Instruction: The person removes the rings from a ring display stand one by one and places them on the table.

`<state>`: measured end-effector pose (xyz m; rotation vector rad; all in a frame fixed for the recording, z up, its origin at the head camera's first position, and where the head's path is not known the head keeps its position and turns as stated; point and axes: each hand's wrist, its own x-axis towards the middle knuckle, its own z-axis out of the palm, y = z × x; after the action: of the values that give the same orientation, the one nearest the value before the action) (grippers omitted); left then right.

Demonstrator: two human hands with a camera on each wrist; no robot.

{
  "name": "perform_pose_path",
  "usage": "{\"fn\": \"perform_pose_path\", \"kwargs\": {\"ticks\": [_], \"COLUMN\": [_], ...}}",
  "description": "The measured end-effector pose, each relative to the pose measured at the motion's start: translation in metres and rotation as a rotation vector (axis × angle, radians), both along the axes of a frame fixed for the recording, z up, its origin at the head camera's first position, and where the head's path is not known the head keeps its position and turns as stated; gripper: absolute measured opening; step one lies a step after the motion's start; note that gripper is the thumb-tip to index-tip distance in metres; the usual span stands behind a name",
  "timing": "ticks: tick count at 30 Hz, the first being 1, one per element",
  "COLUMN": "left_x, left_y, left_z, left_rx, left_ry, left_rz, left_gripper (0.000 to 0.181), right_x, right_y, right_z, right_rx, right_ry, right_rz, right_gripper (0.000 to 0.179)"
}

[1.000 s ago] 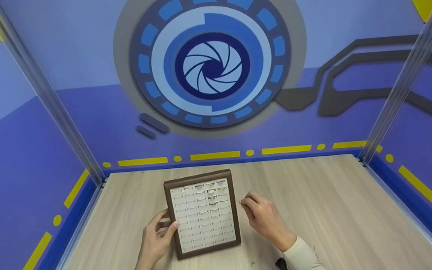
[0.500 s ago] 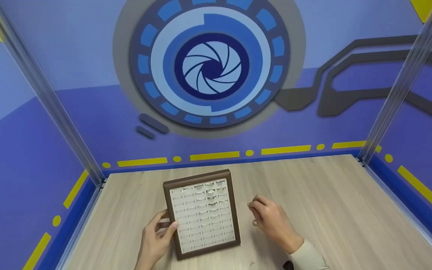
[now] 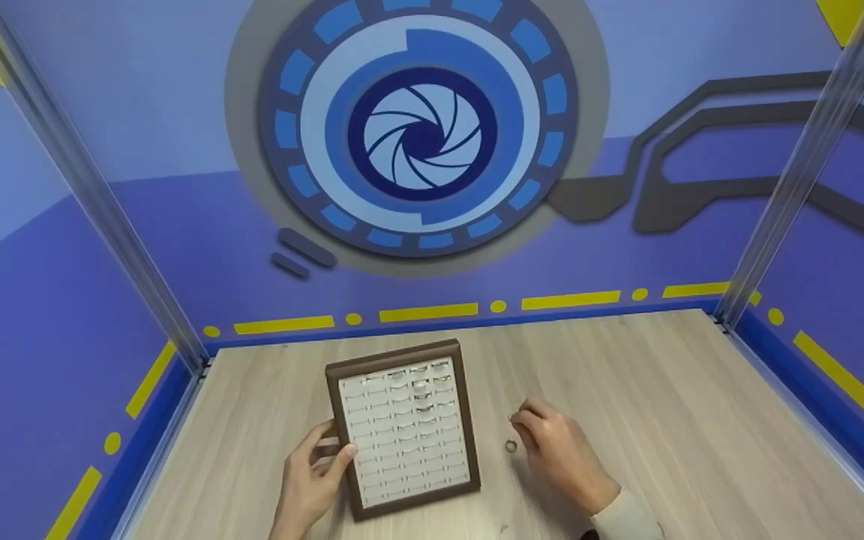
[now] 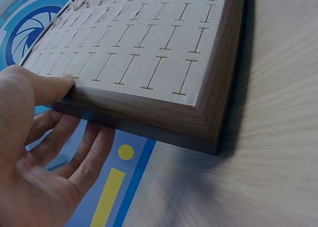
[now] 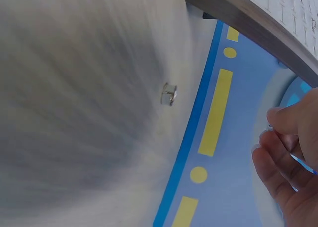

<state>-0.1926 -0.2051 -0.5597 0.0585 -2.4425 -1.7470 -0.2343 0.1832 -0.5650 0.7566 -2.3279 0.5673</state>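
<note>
My left hand (image 3: 312, 476) grips the left edge of a brown-framed ring display board (image 3: 409, 439), thumb on the front and fingers behind. The board stands tilted, its white pad cut with rows of slots; several rings (image 3: 423, 390) sit in the upper right ones. To the board's right, my right hand (image 3: 563, 454) pinches a small ring (image 3: 512, 418) between thumb and index finger; in the right wrist view the thumb (image 5: 285, 120) mostly hides it. Another ring (image 3: 511, 445) lies on the table just below those fingertips, and shows silvery in the right wrist view.
The wood-grain table (image 3: 664, 405) extends around the board, with a tiny speck (image 3: 504, 528) near its front. Blue printed panels (image 3: 177, 247) and metal posts (image 3: 792, 165) enclose the back and sides.
My right hand has drawn away from the board, to the right and slightly down, with the pinched ring. This uncovers the ring on the table. The left hand and board stay put.
</note>
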Motion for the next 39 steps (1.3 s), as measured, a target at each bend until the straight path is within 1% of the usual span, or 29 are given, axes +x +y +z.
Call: {"fn": "perform_pose_path", "kwargs": {"ticks": [5,13,16,17,22,26,29,34,39], "left_x": [-0.001,0.000,0.000,0.000,0.000,0.000,0.001,0.002,0.001], "left_y": [0.000,0.001,0.001,0.001,-0.001,-0.002,-0.001,0.001,0.000], "left_z": [-0.001,0.001,0.001,0.000,-0.001,-0.001,0.000,0.000,0.000], "left_rx": [-0.006,-0.013,-0.013,-0.017,-0.013,-0.007,-0.007,-0.012,-0.006], "left_ry": [-0.007,-0.014,-0.013,-0.002,0.016,-0.001,0.008,0.035,0.021], "left_rz": [0.004,0.011,0.009,0.006,-0.002,-0.005,-0.008,-0.009,-0.003], "left_gripper": [0.055,0.054,0.054,0.054,0.057,0.057,0.057,0.057,0.056], "right_x": [0.001,0.002,0.002,0.002,0.002,0.002,0.001,-0.003,-0.007], "right_y": [0.005,0.010,0.011,0.011,0.014,0.016,0.018,0.020,0.022], "right_z": [-0.004,-0.011,-0.013,-0.013,-0.016,-0.019,-0.021,-0.024,-0.026], "right_rx": [0.008,0.020,0.018,0.017,0.024,0.029,0.028,0.037,0.044], "right_ry": [-0.022,-0.001,-0.017,-0.025,-0.082,-0.169,-0.229,-0.278,-0.318], "right_rz": [-0.011,-0.005,-0.011,-0.011,-0.022,-0.042,-0.051,-0.054,-0.059], "right_gripper": [0.022,0.026,0.025,0.024,0.020,0.018,0.018,0.018,0.015]}}
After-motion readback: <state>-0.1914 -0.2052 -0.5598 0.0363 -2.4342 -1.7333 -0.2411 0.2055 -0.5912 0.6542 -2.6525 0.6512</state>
